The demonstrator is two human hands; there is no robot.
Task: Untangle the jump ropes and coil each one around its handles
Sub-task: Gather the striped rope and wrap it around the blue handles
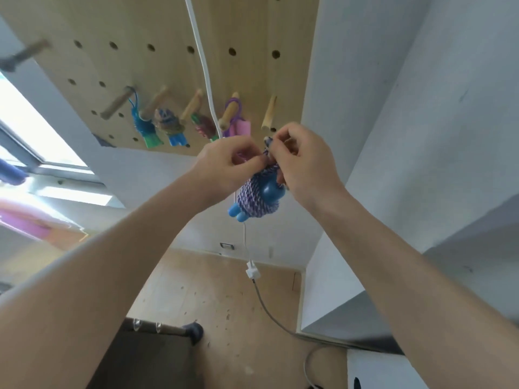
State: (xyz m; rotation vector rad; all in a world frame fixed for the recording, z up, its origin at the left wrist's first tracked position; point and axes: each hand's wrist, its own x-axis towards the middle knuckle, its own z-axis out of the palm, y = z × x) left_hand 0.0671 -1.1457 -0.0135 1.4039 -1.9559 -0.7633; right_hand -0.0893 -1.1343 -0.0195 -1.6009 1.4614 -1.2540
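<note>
A purple-and-white jump rope is coiled tightly around its blue handles, whose rounded ends stick out below. My left hand pinches the coil's upper left side. My right hand grips the top of the bundle and holds a short rope end between its fingertips. Both hands hold the bundle up just below a bare wooden peg on the pegboard. Other coiled ropes hang from pegs to the left: a blue-green one, a blue-handled one, a green-red one and a purple one with pink handles.
A white cable hangs down the pegboard to a plug adapter above the wooden floor. A white wall stands at the right. A dark table edge lies below, and a window is at the left.
</note>
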